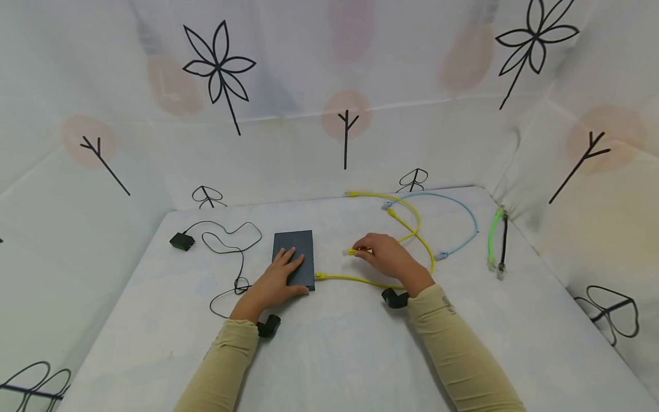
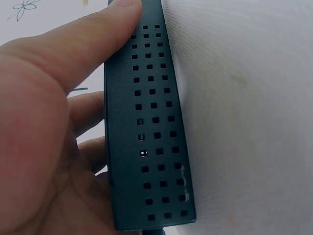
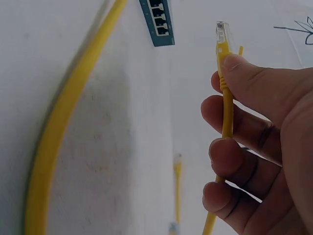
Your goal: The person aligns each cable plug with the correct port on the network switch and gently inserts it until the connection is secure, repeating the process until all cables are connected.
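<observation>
My left hand [image 1: 275,283] lies over a dark grey network switch [image 1: 304,240], its fingers spread on the top face and its thumb at the near edge. In the left wrist view the thumb touches the perforated side of the switch [image 2: 151,112]. My right hand [image 1: 386,254] pinches the plug end of a yellow network cable [image 3: 227,110] between thumb and fingers. The clear plug [image 3: 221,32] points toward the switch, apart from it. Another yellow network cable [image 1: 355,278] meets the right side of the switch. Several ports [image 3: 160,22] show in the right wrist view.
A black power adapter [image 1: 182,241] with a thin tangled cord [image 1: 231,250] lies at the left. A light blue cable [image 1: 468,212] curves at the back right. Short green [image 1: 492,237] and black [image 1: 504,243] cables lie near the right edge. Fabric walls [image 1: 288,154] surround the white table [image 1: 329,360].
</observation>
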The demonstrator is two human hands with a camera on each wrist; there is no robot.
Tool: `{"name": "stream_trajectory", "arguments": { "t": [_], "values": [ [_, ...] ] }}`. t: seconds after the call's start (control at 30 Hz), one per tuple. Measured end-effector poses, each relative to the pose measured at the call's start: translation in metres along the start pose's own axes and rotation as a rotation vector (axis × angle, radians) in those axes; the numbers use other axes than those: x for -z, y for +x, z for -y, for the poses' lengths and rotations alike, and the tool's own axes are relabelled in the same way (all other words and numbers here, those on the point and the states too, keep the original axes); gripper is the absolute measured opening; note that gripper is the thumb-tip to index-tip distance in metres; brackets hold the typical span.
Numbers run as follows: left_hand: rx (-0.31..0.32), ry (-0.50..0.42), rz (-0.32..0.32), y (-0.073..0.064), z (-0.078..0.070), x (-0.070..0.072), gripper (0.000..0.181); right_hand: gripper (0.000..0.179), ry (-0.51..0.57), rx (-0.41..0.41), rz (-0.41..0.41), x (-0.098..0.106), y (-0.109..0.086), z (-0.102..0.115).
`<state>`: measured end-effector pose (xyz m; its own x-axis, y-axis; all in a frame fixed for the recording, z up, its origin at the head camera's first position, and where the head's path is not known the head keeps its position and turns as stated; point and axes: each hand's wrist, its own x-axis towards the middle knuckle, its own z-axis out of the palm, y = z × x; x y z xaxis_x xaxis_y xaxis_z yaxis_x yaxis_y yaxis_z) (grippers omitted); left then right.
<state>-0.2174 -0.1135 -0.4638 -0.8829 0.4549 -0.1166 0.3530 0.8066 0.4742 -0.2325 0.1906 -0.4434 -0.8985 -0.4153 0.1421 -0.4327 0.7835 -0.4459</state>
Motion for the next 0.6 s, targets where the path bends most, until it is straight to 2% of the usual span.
{"name": "stream_trajectory", "arguments": {
  "t": [0.6],
  "values": [
    [0.010, 0.004, 0.014, 0.000, -0.002, 0.002, 0.086, 0.023, -0.057, 0.002, 0.033, -0.019, 0.005, 0.022]
  ]
}}
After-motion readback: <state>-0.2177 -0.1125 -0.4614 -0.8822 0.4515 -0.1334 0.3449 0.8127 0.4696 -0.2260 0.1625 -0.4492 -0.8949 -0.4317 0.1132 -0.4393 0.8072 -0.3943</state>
